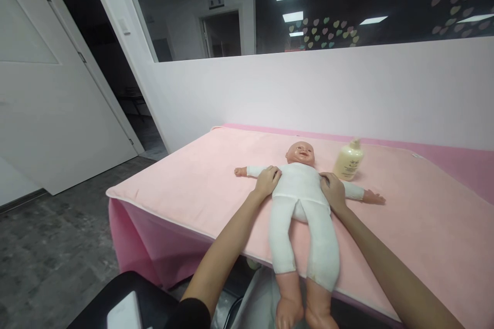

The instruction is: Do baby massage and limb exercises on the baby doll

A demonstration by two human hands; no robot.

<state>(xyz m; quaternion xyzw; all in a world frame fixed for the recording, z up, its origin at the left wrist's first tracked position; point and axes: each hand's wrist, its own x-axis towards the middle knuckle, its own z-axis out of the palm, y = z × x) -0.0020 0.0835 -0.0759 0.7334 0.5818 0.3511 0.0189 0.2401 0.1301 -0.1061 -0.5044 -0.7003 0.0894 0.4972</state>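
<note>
A baby doll [299, 182] with a white cloth body and bare plastic head, hands and feet lies face up on a pink towel [185, 175]. Its arms are spread wide, and its feet hang past the table's near edge. My left hand [268, 180] is closed over the doll's upper arm on the left, close to the shoulder, fingers curled. On the other side, my right hand [332, 190] curls round the opposite upper arm beside the chest. Some of my fingertips are hidden. A pale yellow pump bottle [349, 160] stands just beyond my right hand.
Behind the table rises a white wall [309, 92] with a dark window above it. A white door [57, 82] stands at the left. At the lower left are a black seat [127, 288] and a white object [125, 313] on it.
</note>
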